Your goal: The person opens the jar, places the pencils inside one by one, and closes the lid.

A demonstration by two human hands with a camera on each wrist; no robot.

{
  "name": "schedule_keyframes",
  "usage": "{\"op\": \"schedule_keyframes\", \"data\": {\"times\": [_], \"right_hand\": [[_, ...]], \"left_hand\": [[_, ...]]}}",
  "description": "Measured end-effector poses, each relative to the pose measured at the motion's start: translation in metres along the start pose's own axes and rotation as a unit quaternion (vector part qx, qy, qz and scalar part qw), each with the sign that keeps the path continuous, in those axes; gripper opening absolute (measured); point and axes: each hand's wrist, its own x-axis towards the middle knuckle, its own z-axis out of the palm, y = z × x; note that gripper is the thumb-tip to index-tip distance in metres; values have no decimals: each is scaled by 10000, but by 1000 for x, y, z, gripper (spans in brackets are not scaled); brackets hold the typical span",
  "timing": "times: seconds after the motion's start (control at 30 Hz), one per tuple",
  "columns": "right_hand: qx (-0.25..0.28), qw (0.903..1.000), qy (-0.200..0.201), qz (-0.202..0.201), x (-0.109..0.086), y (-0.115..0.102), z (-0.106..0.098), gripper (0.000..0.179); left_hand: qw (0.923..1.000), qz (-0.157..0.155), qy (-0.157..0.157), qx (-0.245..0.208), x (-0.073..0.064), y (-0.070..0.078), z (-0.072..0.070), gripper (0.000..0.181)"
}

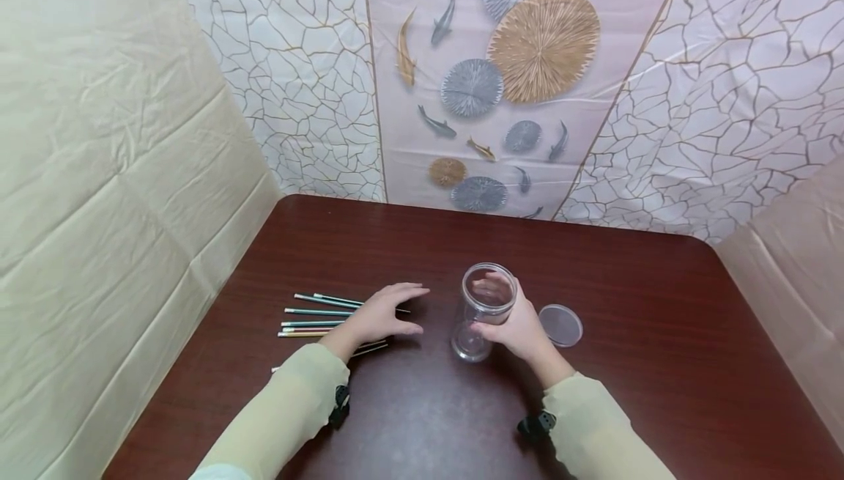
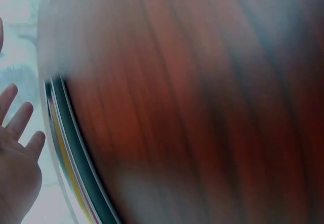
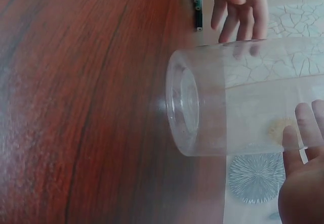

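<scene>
One right hand (image 1: 522, 327) gripped a clear cylindrical plastic jar (image 1: 469, 326), likely light, slick, best held mid-wall; the left hand (image 1: 381, 314) spread empty.

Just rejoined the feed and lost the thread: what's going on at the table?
A person's right hand grips a clear, uncapped jar. The left hand is above loose pencils, thumb and fingers apart, holding nothing. The pencils lie on the table, none in the jar, and a round clear lid lies to the jar's right.
</scene>
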Motion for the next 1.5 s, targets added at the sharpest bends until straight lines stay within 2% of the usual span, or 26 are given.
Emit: {"op": "schedule_keyframes", "data": {"times": [0.2,0.37,0.5,0.77,1.03,1.37,1.5], "right_hand": [[160,9999,15,27,-1,2,-1,76],[-25,10000,56,-35,-1,3,-2,76],[-62,10000,52,-30,-1,2,-2,76],[-430,9989,93,-150,-2,3,-2,75],[-590,9981,138,-108,-1,4,-1,73],[-631,9978,57,-175,0,6,-1,74],[-604,9980,40,-165,0,8,0,74]], "left_hand": [[9984,-409,182,348,-13,-25,-7,61],[9974,-591,256,317,-19,-34,-9,58],[9972,-584,303,366,-20,-37,-9,55],[9917,-460,614,1034,-17,-40,0,40],[9848,-711,1161,1076,-13,-38,6,13],[9832,-722,1319,1032,-12,-37,5,6],[9853,-614,1345,851,-14,-38,4,5]]}}
